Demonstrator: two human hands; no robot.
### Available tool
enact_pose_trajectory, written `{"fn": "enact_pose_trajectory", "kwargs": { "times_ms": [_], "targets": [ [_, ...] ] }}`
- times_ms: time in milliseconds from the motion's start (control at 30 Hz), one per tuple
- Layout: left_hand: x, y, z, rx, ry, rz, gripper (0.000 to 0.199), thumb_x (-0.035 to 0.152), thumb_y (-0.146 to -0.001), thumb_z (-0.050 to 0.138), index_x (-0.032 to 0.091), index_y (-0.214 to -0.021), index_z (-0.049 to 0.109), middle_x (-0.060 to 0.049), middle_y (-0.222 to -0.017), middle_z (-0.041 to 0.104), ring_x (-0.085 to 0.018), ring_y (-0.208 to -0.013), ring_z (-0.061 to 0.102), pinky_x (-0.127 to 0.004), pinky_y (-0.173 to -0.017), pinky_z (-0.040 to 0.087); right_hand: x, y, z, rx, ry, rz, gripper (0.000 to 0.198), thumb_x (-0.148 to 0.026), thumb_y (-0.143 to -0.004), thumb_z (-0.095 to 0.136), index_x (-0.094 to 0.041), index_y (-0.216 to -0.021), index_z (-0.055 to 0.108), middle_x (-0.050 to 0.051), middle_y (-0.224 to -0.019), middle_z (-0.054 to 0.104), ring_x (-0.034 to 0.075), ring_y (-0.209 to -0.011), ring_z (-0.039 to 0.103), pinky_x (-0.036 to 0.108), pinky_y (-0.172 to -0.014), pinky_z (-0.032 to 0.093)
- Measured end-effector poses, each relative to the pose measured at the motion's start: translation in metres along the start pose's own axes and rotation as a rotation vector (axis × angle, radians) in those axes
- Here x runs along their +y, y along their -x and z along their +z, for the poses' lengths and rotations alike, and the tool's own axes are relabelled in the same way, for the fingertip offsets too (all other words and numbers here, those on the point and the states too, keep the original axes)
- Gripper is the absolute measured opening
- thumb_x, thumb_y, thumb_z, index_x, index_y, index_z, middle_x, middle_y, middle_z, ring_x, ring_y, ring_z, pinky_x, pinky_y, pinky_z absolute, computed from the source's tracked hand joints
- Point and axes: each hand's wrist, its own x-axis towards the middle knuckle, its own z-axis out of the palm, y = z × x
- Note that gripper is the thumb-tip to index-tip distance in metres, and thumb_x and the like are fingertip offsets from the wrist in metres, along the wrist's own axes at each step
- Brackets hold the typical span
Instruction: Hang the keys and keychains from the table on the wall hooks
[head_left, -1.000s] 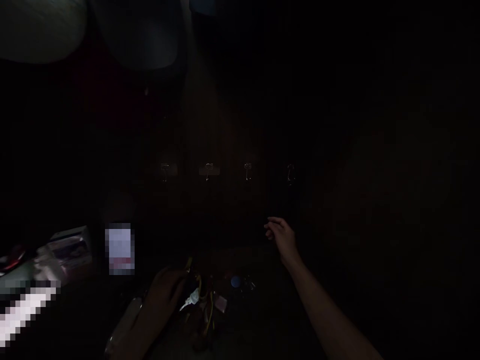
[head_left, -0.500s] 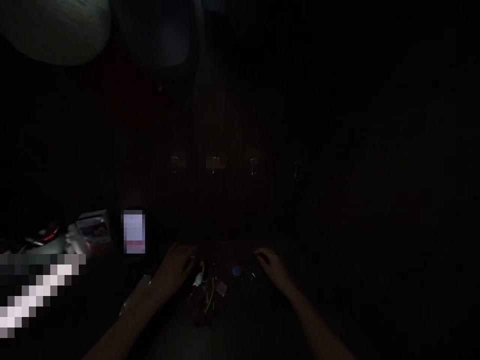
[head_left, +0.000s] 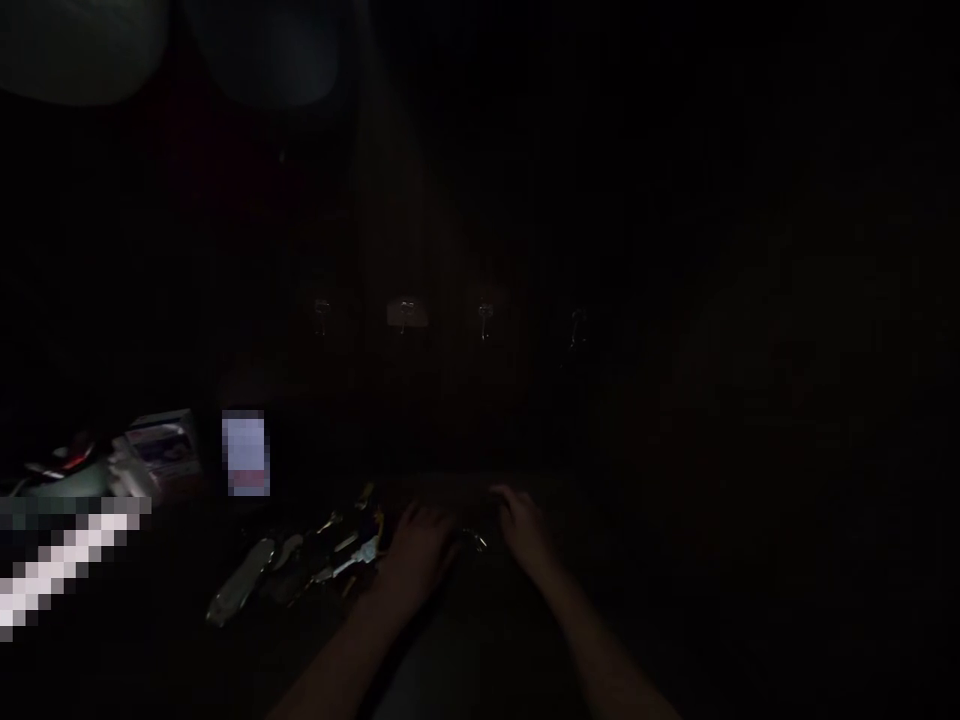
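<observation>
The scene is very dark. My left hand (head_left: pixel 420 548) and my right hand (head_left: pixel 523 528) lie close together on a dark surface, knuckles up, over a small heap of things that they mostly hide. Between them a small shiny metal piece (head_left: pixel 475 541) glints. Whether either hand grips anything is too dark to tell. Just left of my left hand lie a bunch of keys and small metal parts (head_left: pixel 345 545) and a clear plastic wrapper (head_left: pixel 241 582).
Three or more metal hooks (head_left: pixel 406 312) hang in a row on the dark wall behind. At the left stand a small box (head_left: pixel 161 445), a blurred bright card (head_left: pixel 246 452) and a red-lit object (head_left: pixel 71 458). A pale round shape (head_left: pixel 75 50) hangs at top left.
My right hand dropped from mid-air down onto the heap. My left hand slid right to meet it, uncovering the keys and wrapper at the left. The blue spot is hidden now.
</observation>
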Motion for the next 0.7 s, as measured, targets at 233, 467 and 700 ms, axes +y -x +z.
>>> {"fn": "enact_pose_trajectory", "kwargs": {
  "times_ms": [233, 467, 700],
  "targets": [
    [-0.014, 0.014, -0.006, 0.141, 0.055, 0.031, 0.015, 0.018, -0.081, 0.049, 0.024, -0.090, 0.060, -0.003, -0.091, 0.067, -0.021, -0.090, 0.059, -0.043, -0.092, 0.037, -0.001, 0.002, 0.001, 0.065, 0.094, 0.017, 0.041, -0.006, -0.076, 0.040, -0.026, -0.108, 0.058, 0.008, -0.099, 0.064, 0.024, -0.096, 0.056, 0.038, -0.083, 0.040],
    [-0.028, 0.013, -0.015, 0.214, 0.050, -0.120, 0.016, 0.025, -0.084, 0.044, 0.021, -0.079, 0.059, -0.004, -0.083, 0.065, -0.022, -0.084, 0.059, -0.038, -0.079, 0.043, 0.002, 0.000, 0.000, 0.102, 0.185, 0.028, 0.038, -0.010, -0.078, 0.042, -0.025, -0.110, 0.057, 0.010, -0.112, 0.060, 0.029, -0.104, 0.050, 0.045, -0.083, 0.036],
    [-0.033, 0.010, -0.016, 0.261, 0.250, -0.198, 0.022, 0.035, -0.084, 0.045, 0.022, -0.081, 0.062, -0.004, -0.084, 0.068, -0.022, -0.085, 0.060, -0.035, -0.080, 0.044, -0.002, -0.006, -0.005, 0.081, 0.066, 0.034, 0.030, -0.015, -0.082, 0.042, -0.025, -0.104, 0.060, 0.007, -0.113, 0.060, 0.027, -0.106, 0.049, 0.046, -0.086, 0.035]
  ]
}}
